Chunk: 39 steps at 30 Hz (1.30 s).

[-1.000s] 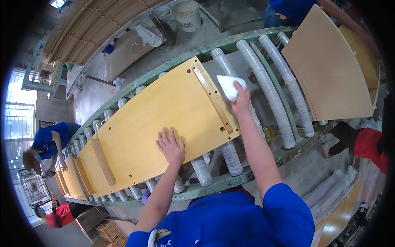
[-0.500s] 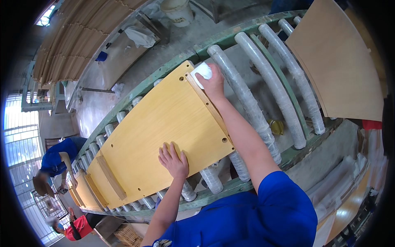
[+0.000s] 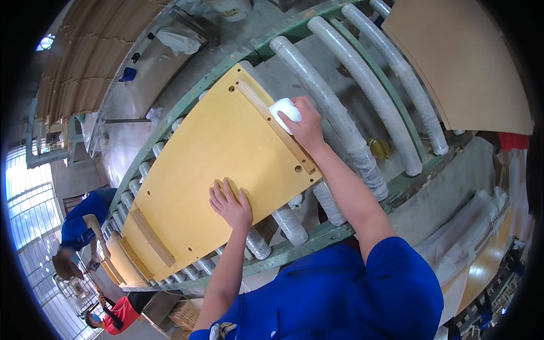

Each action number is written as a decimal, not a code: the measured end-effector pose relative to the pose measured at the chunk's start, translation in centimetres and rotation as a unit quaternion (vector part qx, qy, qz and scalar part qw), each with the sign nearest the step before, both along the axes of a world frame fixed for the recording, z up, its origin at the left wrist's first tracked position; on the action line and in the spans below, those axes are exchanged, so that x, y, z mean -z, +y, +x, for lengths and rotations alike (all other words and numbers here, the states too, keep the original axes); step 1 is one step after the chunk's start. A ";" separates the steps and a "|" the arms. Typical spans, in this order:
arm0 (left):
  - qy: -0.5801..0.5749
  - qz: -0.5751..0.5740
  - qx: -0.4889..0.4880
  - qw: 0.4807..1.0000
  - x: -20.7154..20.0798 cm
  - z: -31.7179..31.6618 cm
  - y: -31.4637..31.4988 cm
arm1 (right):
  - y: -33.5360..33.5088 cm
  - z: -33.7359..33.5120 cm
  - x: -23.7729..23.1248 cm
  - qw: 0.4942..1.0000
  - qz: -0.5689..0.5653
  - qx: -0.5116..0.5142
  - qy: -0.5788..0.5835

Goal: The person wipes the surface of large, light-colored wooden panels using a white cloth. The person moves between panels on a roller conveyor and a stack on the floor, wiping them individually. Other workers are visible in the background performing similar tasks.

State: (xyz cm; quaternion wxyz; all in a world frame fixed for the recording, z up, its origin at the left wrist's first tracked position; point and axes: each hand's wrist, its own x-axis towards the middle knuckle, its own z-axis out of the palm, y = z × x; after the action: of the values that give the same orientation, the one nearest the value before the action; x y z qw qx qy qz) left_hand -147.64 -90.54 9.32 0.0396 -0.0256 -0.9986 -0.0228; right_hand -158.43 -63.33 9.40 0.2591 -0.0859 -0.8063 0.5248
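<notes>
A yellow wooden panel (image 3: 192, 147) with small holes lies flat on a roller conveyor. Along its right end runs a narrow wooden strip (image 3: 272, 124) with holes in it. My right hand (image 3: 306, 126) is closed around a white cloth wad (image 3: 285, 115), which sits against the right edge of the panel beside the strip. Nearer to me, my left hand (image 3: 232, 207) rests flat on the panel's face, fingers spread. Toward the panel's left end a second wooden strip (image 3: 152, 237) lies across it.
Plastic-wrapped rollers (image 3: 334, 96) stretch to the right between green rails (image 3: 317, 256). A large brown board (image 3: 462, 65) lies at the far right. Stacked brown sheets (image 3: 93, 54) stand at the far left. Two people, one in blue (image 3: 85, 221), one in red (image 3: 122, 313), are by the conveyor's left end.
My right hand has slid the white cloth wad nearer to me along the panel's right end, away from the far corner. My left hand stays flat on the panel. The view has shifted slightly.
</notes>
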 end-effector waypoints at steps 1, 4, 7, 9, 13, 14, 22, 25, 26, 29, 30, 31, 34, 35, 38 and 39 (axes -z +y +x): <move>0.001 0.003 0.002 1.000 0.1 0.0 -0.1 | 0.3 1.1 -0.1 1.000 0.000 0.000 -0.003; 0.003 0.010 0.002 1.000 0.1 0.2 -0.2 | 0.9 4.6 -0.6 1.000 0.003 0.000 -0.010; 0.005 0.010 0.001 1.000 0.2 0.2 -0.2 | 1.7 8.0 -0.9 1.000 0.003 -0.003 -0.017; 0.009 0.007 0.005 1.000 0.3 0.2 -0.1 | 2.3 10.3 -1.2 1.000 -0.008 -0.013 -0.028; 0.009 -0.008 0.001 1.000 0.4 0.3 0.1 | 3.4 14.1 -1.7 0.998 -0.020 -0.016 -0.056; 0.008 -0.008 0.000 1.000 0.4 0.4 0.1 | 3.6 14.8 -1.8 0.999 -0.010 -0.014 -0.049; -0.001 -0.001 -0.016 1.000 0.3 0.2 0.2 | 5.2 14.8 -1.3 0.867 -0.465 0.034 -0.178; 0.003 0.013 -0.017 1.000 0.3 0.1 0.3 | 7.1 12.4 -1.3 0.667 -0.733 -0.019 -0.130; 0.002 0.016 -0.019 1.000 0.2 0.0 0.2 | 7.6 11.0 -1.2 0.599 -0.790 -0.078 -0.104; -0.004 0.016 -0.029 0.999 0.0 0.2 0.0 | 6.6 4.5 -2.3 0.736 -0.662 -0.075 -0.118; -0.004 0.016 -0.033 0.999 -0.1 0.2 -0.1 | 6.2 2.1 -2.5 0.785 -0.602 -0.081 -0.122; -0.004 0.017 -0.030 0.999 -0.1 0.0 0.2 | 5.8 -0.2 -2.5 0.827 -0.548 -0.075 -0.105; -0.003 0.021 -0.029 0.999 -0.4 -0.2 0.5 | 4.3 -6.8 -2.2 0.916 -0.391 -0.066 -0.062; -0.004 0.026 -0.030 0.999 -0.4 -0.2 0.5 | 3.9 -8.6 -2.3 0.935 -0.344 -0.066 -0.056; -0.014 0.052 -0.037 0.998 -0.5 -0.3 0.3 | 2.6 -12.9 -2.5 0.978 -0.197 -0.060 -0.027; -0.020 0.061 -0.040 0.997 -0.6 -0.2 0.2 | 1.9 -13.8 -2.7 0.987 -0.148 -0.057 -0.016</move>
State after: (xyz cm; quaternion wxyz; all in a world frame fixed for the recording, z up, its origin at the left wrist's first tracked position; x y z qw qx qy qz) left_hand -147.83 -90.37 9.90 0.0223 0.0172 -0.9962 -0.0828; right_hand -172.24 -61.39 12.06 0.2004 -0.0851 -0.7274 0.6507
